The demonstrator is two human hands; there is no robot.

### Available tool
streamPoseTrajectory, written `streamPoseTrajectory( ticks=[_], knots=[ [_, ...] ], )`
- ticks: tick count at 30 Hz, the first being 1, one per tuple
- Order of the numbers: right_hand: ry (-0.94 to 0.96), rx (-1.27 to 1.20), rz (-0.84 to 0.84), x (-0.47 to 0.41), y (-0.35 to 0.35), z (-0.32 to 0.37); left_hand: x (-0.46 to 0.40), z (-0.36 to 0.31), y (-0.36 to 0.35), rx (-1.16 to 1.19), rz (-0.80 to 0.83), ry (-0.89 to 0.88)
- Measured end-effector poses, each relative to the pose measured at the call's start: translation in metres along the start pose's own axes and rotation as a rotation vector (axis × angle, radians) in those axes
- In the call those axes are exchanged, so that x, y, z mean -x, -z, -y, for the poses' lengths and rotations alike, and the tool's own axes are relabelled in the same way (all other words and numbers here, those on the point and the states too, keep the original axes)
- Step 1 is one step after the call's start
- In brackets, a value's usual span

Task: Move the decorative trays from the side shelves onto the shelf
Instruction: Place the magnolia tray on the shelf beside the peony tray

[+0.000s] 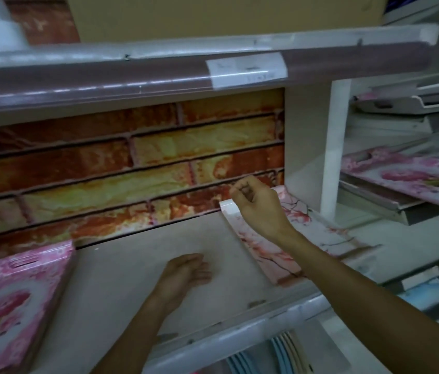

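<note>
A pale tray with pink blossom branches (318,233) lies at the right end of the beige shelf (137,268), in front of the brick-patterned back panel. My right hand (259,206) hovers over the tray's far left corner, fingers curled in, holding nothing that I can see. My left hand (183,273) rests on the bare shelf board with relaxed fingers. A pink floral tray (16,298) lies at the shelf's left end. On the right side shelves sit another pink floral tray (412,179) and, above it, stacked white trays (415,98).
An upper shelf edge with a price label (245,70) overhangs the opening. A white upright post (331,147) separates the shelf from the side shelves. Below the front rail stand blue and beige plates (275,354).
</note>
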State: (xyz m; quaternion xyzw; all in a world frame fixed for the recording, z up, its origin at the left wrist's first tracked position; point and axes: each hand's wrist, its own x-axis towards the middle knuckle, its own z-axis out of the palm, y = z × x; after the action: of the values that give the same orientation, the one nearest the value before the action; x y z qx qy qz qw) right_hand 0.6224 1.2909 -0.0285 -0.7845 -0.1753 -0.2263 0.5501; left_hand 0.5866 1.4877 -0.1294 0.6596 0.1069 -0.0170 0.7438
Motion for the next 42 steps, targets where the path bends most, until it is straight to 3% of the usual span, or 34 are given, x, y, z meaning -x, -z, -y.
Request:
streamPoseTrajectory(
  ticks=[7, 12, 25, 33, 42],
  knots=[
    [-0.061, 0.093, -0.013, -0.025, 0.062, -0.04, -0.02, 0.015, -0.087, 0.179, 0.064, 0.198],
    [-0.121, 0.162, -0.039, -0.033, 0.085, -0.069, -0.033, 0.01, -0.116, 0.055, 0.109, 0.201],
    [-0.179, 0.216, -0.076, -0.041, 0.117, -0.09, -0.061, 0.006, -0.173, 0.032, -0.159, 0.072],
    [-0.189, 0.238, -0.078, -0.043, 0.117, -0.093, -0.064, 0.006, -0.166, -0.062, -0.249, -0.03],
    [-0.196, 0.273, -0.098, -0.038, 0.094, -0.097, -0.005, -0.004, -0.074, -0.12, -0.296, -0.247]
  ],
)
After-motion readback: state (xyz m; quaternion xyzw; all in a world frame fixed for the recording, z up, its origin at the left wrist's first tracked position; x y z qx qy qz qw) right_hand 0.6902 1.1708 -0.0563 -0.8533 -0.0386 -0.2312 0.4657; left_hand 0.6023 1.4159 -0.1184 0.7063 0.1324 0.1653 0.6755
